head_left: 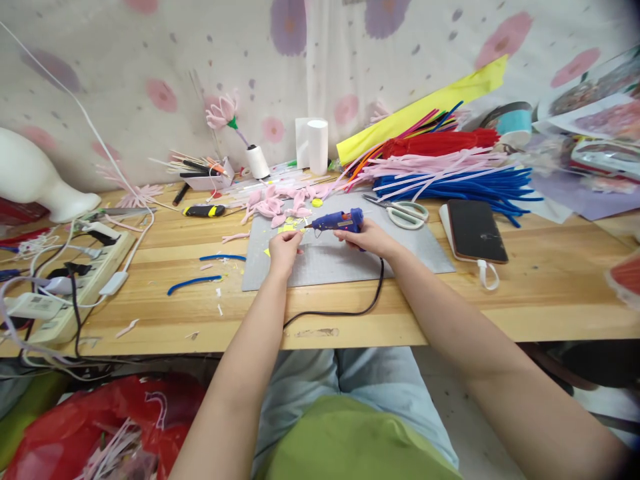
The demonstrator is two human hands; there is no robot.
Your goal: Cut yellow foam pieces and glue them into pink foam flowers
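My right hand (367,237) is wrapped round a blue hot glue gun (334,221), whose nozzle points left. Its black cord (345,312) loops down toward the table's front edge. Close to the nozzle tip, my left hand (286,250) is closed with fingers pinched together; what they hold is too small to make out. Both hands are over a grey mat (320,267). Yellow paper scraps (290,225) lie just behind my left hand. Pink pipe-cleaner petals (273,203) are piled at the mat's back left, and scissors (405,213) rest at its back right.
Bundles of blue pipe cleaners (460,190) and red ones (440,143) lie at the back right, near a phone (477,230). A utility knife (204,211), a power strip (85,287) and a pink flower in a white holder (257,162) stand or lie leftward. A red bag (60,427) is below.
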